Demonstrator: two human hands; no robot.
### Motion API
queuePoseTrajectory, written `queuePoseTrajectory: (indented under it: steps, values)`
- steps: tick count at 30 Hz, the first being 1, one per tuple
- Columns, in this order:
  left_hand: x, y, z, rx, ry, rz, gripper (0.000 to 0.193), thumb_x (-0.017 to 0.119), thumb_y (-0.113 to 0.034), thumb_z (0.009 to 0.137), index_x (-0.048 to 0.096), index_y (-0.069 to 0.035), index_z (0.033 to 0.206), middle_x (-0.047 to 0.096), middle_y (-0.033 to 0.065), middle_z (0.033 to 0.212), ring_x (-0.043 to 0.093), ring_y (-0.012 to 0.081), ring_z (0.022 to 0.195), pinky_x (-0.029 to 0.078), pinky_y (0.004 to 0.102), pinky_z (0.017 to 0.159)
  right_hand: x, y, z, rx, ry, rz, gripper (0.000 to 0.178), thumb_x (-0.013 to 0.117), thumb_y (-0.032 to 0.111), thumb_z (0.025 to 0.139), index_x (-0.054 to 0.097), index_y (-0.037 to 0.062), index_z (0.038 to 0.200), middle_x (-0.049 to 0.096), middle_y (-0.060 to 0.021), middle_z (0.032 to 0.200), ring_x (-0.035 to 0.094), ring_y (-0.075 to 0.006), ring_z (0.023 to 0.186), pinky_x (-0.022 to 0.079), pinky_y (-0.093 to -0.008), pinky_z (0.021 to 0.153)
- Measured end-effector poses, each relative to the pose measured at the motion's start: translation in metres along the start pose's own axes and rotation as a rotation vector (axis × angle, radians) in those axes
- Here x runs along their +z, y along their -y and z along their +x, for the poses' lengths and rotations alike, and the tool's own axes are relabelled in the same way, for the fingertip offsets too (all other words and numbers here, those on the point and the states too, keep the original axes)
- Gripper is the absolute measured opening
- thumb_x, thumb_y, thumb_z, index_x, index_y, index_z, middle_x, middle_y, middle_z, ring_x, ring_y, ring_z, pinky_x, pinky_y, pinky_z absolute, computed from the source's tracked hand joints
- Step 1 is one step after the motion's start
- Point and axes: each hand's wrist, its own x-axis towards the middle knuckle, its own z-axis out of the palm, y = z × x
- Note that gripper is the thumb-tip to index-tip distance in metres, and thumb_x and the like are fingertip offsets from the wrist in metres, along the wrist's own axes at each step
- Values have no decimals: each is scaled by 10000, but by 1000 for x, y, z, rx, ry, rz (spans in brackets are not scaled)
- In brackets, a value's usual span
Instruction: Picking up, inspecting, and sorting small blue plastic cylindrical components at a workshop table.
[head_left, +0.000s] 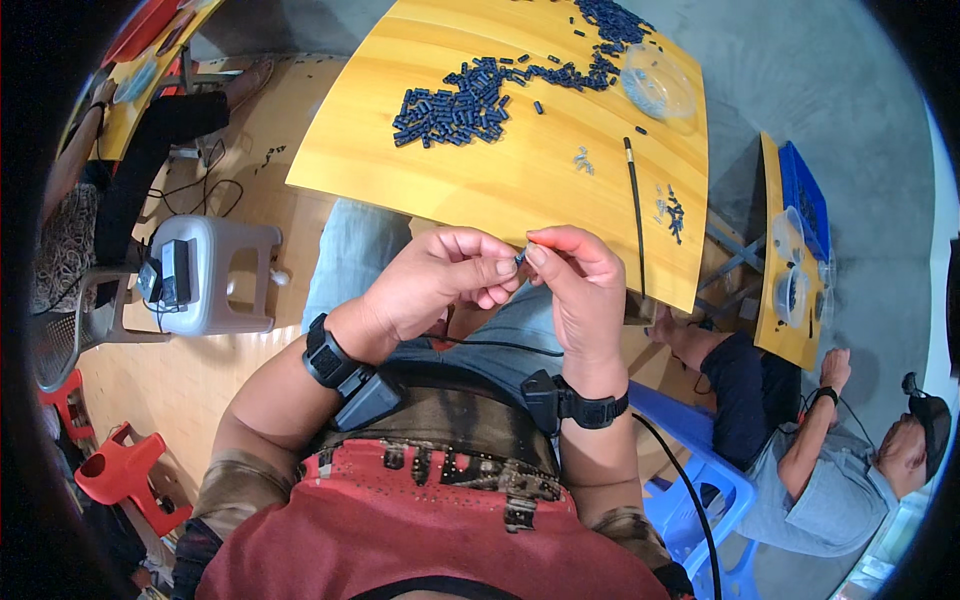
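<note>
Just off the near edge of the yellow table (400, 190), my two hands meet over my lap. My left hand (440, 275) is closed, pinching a small dark piece (520, 257) between thumb and forefinger. On the other side of that piece, my right hand (582, 280) is also closed, thumb against forefinger. Something tiny and pale seems to show at its fingertips, too small to name. Beyond my hands lies a pile of short dark cylinders (455, 105). Closer to my right hand are a few small clear pieces (583, 160) and a small cluster of dark pieces (676, 215).
A thin black rod (636, 210) lies along the table's right side. Behind it stands a clear round tub (685, 95) of small pale parts. Another heap of dark cylinders (612, 20) sits at the far edge. A person (820, 480) is on the right, beside a smaller table (790, 330).
</note>
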Motion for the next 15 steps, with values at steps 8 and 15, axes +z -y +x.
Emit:
queuePoseTrajectory:
  steps: [8, 15]
  values:
    - [4, 4, -5, 48, -25, 41, 133, 644, -125, 840, 629, -39, 941, 643, 27, 805, 594, 88, 705, 497, 223, 650, -1, -1, -7, 14, -12, -22, 130, 671, 0, 787, 635, -4, 912, 636, -26, 831, 558, -62, 719, 447, -183, 656]
    - [5, 8, -7, 112, -39, 82, 139, 655, -121, 831, 644, -37, 941, 648, 23, 813, 584, 79, 701, 487, 208, 648, -3, -1, -10, 2, -8, -65, 124, 662, -16, 782, 637, 3, 902, 619, -7, 823, 540, -53, 710, 427, -175, 643]
